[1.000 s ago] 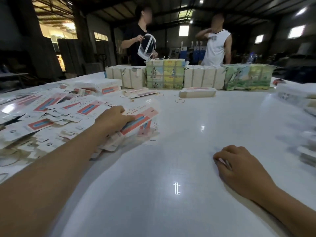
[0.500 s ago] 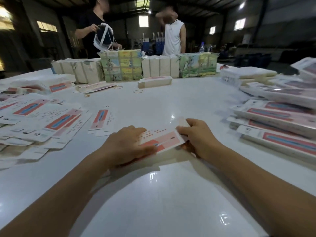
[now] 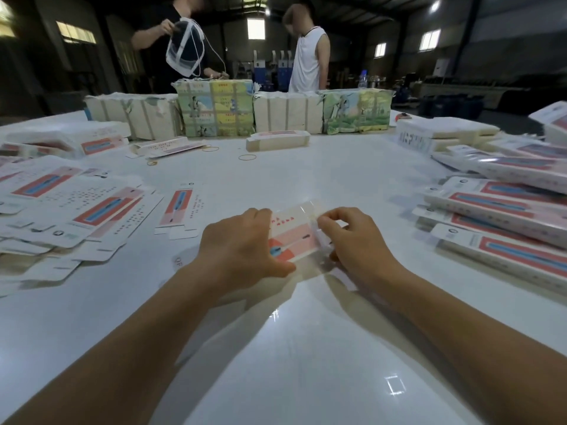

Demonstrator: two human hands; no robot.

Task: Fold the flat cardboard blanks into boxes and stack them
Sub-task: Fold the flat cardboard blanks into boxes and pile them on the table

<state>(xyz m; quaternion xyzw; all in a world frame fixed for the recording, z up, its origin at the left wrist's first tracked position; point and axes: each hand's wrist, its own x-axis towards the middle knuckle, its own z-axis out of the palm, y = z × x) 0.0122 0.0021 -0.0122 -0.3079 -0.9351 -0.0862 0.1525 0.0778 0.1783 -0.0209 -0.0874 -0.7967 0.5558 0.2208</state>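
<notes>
A white, pink and red cardboard blank point(image 3: 293, 233) is held just above the white table point(image 3: 306, 348) at the middle. My left hand point(image 3: 242, 248) grips its left side, thumb under the near edge. My right hand point(image 3: 356, 243) pinches its right edge, where a white flap stands bent up. A spread pile of flat blanks point(image 3: 70, 210) lies to the left. Folded long boxes point(image 3: 506, 216) are stacked at the right.
One loose blank point(image 3: 179, 207) lies left of my hands. Bundles of packed cartons point(image 3: 239, 111) line the far edge, with a small bundle point(image 3: 277, 140) and rubber bands point(image 3: 247, 157) before them. Two people stand behind the table.
My left hand took a blank from the left pile and brought it to the middle. My right hand left the table and now pinches its right edge, bending a flap up.
</notes>
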